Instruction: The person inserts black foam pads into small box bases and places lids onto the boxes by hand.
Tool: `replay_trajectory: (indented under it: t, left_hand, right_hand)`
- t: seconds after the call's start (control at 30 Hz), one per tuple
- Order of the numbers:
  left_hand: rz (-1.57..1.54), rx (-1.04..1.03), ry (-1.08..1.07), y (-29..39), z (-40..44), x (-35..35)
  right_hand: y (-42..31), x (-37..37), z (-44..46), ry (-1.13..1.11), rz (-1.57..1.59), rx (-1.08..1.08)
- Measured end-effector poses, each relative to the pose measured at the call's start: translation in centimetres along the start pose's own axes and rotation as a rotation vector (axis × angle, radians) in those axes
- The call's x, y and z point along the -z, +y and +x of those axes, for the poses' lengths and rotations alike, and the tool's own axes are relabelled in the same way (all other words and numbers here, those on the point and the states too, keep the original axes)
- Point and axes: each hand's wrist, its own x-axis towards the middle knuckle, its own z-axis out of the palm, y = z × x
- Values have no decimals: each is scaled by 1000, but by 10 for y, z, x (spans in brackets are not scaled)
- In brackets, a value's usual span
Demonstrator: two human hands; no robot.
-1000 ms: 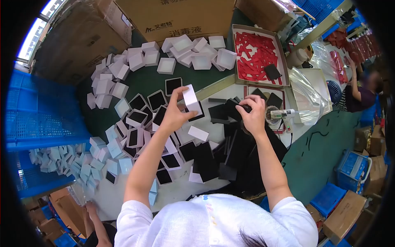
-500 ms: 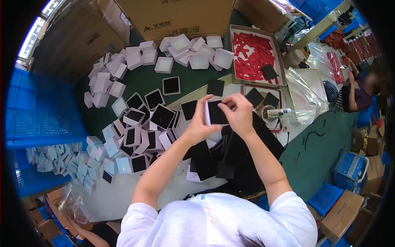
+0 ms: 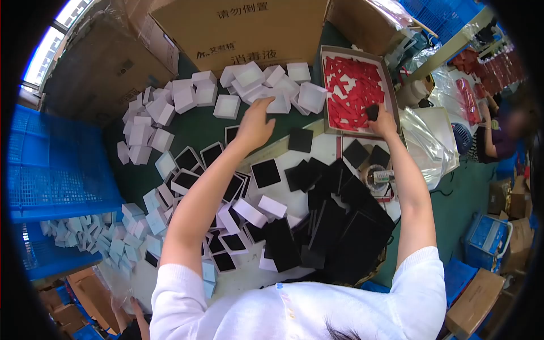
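Note:
My left hand (image 3: pixel 256 126) reaches out over the far group of small white boxes (image 3: pixel 228 106), fingers apart. Its fingertips are at a white box (image 3: pixel 279 103), though contact is unclear. On the right, my right hand (image 3: pixel 386 122) pinches a small black square pad (image 3: pixel 372 112) above the red ribbon pieces (image 3: pixel 352 85) in a shallow cardboard tray (image 3: pixel 391 85). Between my arms lie white boxes with black inserts (image 3: pixel 265 173). Several black pads (image 3: pixel 356 153) and stacked black sheets (image 3: pixel 357 238) are spread to their right.
Large cardboard cartons (image 3: pixel 243 28) stand at the back. Blue plastic crates (image 3: pixel 62 158) are on the left, with pale blue boxes (image 3: pixel 116 246) heaped nearby. A bottle (image 3: pixel 382 176) and clear plastic film (image 3: pixel 433 141) are to the right. Another person (image 3: pixel 501 130) works at far right; someone's hand (image 3: pixel 136 309) shows lower left.
My hands have parted, and the black-lined box is out of them. The left moved up and left to the white boxes; the right moved to the ribbon tray and gripped a black pad.

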Motion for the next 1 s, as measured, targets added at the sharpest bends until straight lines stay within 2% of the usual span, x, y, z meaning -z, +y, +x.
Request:
replay_trajectory:
  t: [0.03,0.07,0.1,0.13,0.17,0.2,0.23,0.27,0.3,0.33,0.37,0.4,0.47,0.5,0.57,0.6,0.63,0.7,0.73,0.77,0.8,0.83,0.9,0.97,1.0]
  left_hand:
    - [186,-148,113,-19,22,-19]
    - [183,-163,119,-37,35,-31]
    - [470,-237,166,-51,49,-44]
    - [751,-304,214,-54,61,-53]
    - [735,-313,212,-63,70,-53]
    - [747,-270,107,-75,74,-46]
    - [762,-223,-5,-78,71,-41]
    - [756,-216,-26,-79,62,-43]
    - [558,-112,28,-70,51,-35]
    - [365,-2,88,-61,38,-24]
    - [376,14,84,-50,26,-18]
    - [194,163,58,-36,12,-15]
    - [-2,90,135,-20,-13,-20]
    - [-15,-132,226,-15,-24,-28]
    - [-614,412,-6,46,-46,-19]
    - [-774,415,11,60,-52,-19]
    - [-935,414,28,71,-58,-19]
    - [-939,380,111,93,-71,-17]
    - [-932,379,166,101,-75,-15]
    - [-926,377,220,106,-79,-13]
    - [-819,278,326,100,-75,-14]
    - [-823,273,332,97,-77,-15]
    - [-609,312,259,99,-82,-12]
    - [-552,249,321,98,-85,-8]
    - [-624,280,390,96,-85,-6]
  right_hand:
    - [0,4,3,-145,-15,-52]
    - [2,4,5,-149,-67,-29]
    - [4,5,4,-151,-131,15]
    - [-2,13,4,-112,-102,-45]
    - [-4,21,2,-81,-74,-105]
    - [-3,32,0,10,-15,-94]
    - [-4,44,-4,-2,-21,-105]
    - [-7,55,-9,196,135,-98]
    - [-14,64,-14,395,294,-86]
    - [-26,72,-23,436,528,20]
    - [-40,76,-32,479,769,128]
    - [-54,75,-41,453,808,231]
    - [-111,94,-85,149,1140,261]
    - [-135,95,-101,101,1155,325]
    - [-172,84,-126,-56,1268,376]
    - [-187,86,-134,0,1133,511]
    - [-192,84,-137,-82,972,562]
    - [-206,81,-146,73,846,564]
    - [-211,76,-146,72,843,574]
    - [-214,71,-146,97,930,530]
    - [-216,72,-145,125,1016,483]
    - [-216,74,-146,127,1011,492]
    - [-219,78,-151,-284,1355,577]
    - [-222,83,-158,-341,1456,547]
    - [-222,90,-158,-328,1509,382]
